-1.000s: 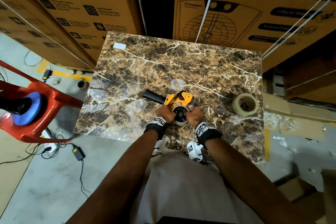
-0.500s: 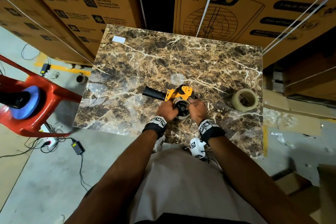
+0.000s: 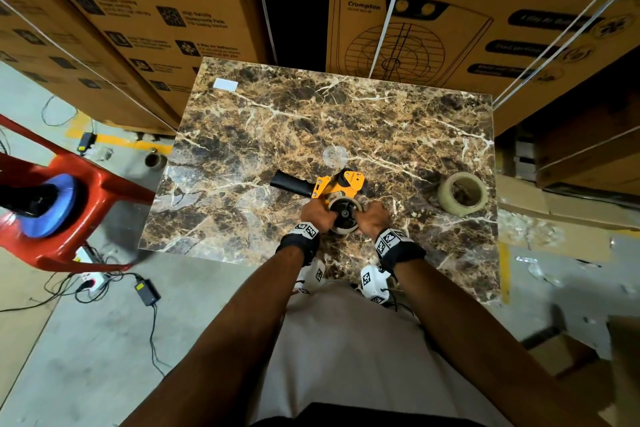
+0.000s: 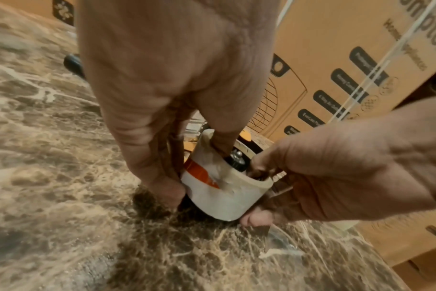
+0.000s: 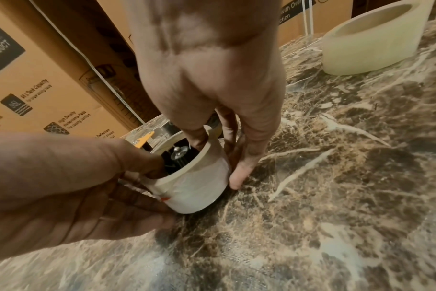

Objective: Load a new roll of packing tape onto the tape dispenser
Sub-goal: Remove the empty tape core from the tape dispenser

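A yellow tape dispenser [image 3: 341,182] with a black handle [image 3: 289,183] lies on its side on the marbled table [image 3: 346,114]. An almost bare cardboard core [image 3: 343,229] [image 4: 227,196] [image 5: 199,189] sits over its black hub. My left hand [image 3: 317,213] [image 4: 162,157] grips the core's left side, thumb hooked inside the rim. My right hand [image 3: 372,218] [image 5: 236,137] grips the right side the same way, fingertips down on the table. A full pale tape roll [image 3: 446,201] [image 5: 371,39] lies flat to the right, apart from both hands.
Stacked cardboard cartons [image 3: 450,10] stand against the table's far edge. A red chair [image 3: 86,191] stands left of the table, with cables on the floor beneath. A white label [image 3: 225,84] lies at the far left corner, a clear round patch [image 3: 335,155] just beyond the dispenser.
Both hands have stayed on the core with small shifts of the fingers. The dispenser and the full roll lie where they were.
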{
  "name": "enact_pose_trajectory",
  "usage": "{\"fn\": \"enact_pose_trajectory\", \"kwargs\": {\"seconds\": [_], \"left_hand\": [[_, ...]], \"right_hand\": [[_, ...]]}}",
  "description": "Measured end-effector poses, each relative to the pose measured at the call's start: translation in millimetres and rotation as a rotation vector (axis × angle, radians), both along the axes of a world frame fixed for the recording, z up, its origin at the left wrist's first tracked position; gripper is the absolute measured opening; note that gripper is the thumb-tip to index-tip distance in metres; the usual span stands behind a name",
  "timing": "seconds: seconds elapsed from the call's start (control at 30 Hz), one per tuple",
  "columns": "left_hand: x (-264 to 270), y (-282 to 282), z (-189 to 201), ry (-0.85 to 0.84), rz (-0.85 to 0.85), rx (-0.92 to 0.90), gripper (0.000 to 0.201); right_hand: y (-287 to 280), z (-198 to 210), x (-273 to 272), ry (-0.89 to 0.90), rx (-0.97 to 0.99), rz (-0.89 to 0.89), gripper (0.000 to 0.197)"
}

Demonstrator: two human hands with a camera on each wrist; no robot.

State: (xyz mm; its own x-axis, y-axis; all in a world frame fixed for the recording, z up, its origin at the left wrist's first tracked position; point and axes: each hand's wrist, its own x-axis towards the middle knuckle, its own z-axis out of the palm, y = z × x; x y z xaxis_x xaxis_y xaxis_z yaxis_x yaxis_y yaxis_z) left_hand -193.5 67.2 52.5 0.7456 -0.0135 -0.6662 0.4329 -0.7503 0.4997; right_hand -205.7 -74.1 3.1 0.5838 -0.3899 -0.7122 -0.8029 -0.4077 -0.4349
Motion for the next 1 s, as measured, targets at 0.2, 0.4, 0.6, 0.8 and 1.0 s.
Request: {"fn": "enact_pose_trajectory", "kwargs": {"seconds": [0.2,0.4,0.6,0.8,1.0], "left_hand": [[4,0,-2,0.046,0.049,-0.022,0.026],[6,-2,-2,0.037,0.109,-0.009,0.027],[6,-3,-2,0.008,-0.013,0.056,0.022],[11,-5,0,0.108,-0.119,0.029,0.035],[8,-11,0,0.043,-0.157,0.043,0.050]], "right_hand": [[-1,8,2,0.024,0.055,-0.014,0.045],[-1,3,4,0.006,0.012,0.009,0.033],[-3,-2,0,-0.054,0.057,-0.125,0.033],[-10,4,3,-0.156,0.116,-0.138,0.027],[-9,-3,-1,-0.116,0.066,0.009,0.021]]}}
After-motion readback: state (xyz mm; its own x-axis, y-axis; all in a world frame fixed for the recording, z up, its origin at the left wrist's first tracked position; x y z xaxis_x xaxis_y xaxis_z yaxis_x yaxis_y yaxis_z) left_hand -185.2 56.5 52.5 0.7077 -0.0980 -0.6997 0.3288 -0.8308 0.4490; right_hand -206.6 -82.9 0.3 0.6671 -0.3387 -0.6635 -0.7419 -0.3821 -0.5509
